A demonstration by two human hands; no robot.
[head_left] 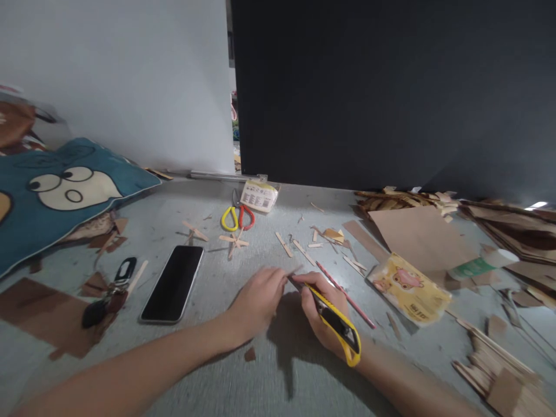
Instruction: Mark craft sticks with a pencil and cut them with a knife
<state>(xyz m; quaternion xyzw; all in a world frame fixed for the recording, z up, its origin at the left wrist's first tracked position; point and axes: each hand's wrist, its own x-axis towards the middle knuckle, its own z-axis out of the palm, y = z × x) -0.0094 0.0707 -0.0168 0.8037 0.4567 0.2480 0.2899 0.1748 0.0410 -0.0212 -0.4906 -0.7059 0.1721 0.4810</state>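
My right hand (324,307) is closed around a yellow and black utility knife (334,318), whose tip points up and left. Facing it, my left hand (260,298) has its fingers pinched on a small thin wooden stick (295,270), with the knife's tip close beside or touching it. The fingertips of both hands almost meet, and the blade's exact contact is too small to tell. Several cut stick pieces (303,252) lie just beyond the hands. A red pencil (347,296) lies beside my right hand.
A phone (172,284) and keys (110,301) lie left. Scissors (237,217) and a white packet (259,196) are behind the hands. Right are a yellow packet (410,289), a glue bottle (482,265) and cardboard (423,237). A blue cushion (69,191) rests far left.
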